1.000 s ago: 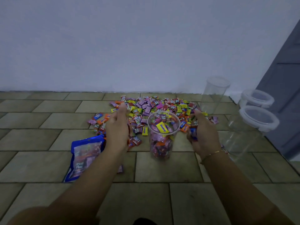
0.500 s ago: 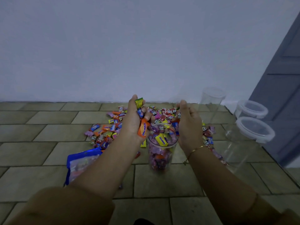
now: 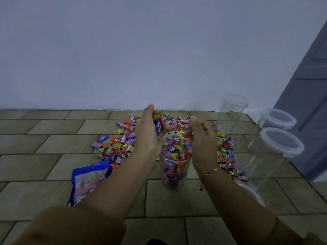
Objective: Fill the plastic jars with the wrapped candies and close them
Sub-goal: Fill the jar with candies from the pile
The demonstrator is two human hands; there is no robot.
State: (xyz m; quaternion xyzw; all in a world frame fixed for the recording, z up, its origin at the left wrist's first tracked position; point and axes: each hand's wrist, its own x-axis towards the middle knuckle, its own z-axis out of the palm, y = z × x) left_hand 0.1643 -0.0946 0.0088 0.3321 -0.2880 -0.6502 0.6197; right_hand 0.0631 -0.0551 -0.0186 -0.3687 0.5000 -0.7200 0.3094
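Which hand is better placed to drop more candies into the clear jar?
Left. The left hand holds wrapped candies by the clear plastic jar's rim; the right hand looks nearly empty.

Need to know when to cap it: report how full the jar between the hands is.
Nearly full. Wrapped candies reach almost to the open rim of the jar; no lid on it yet.

Blue candy bag [image 3: 89, 181] on tiled floor [image 3: 35, 142].

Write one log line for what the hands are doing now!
left hand: holds candies | right hand: over jar | jar: nearly full, open
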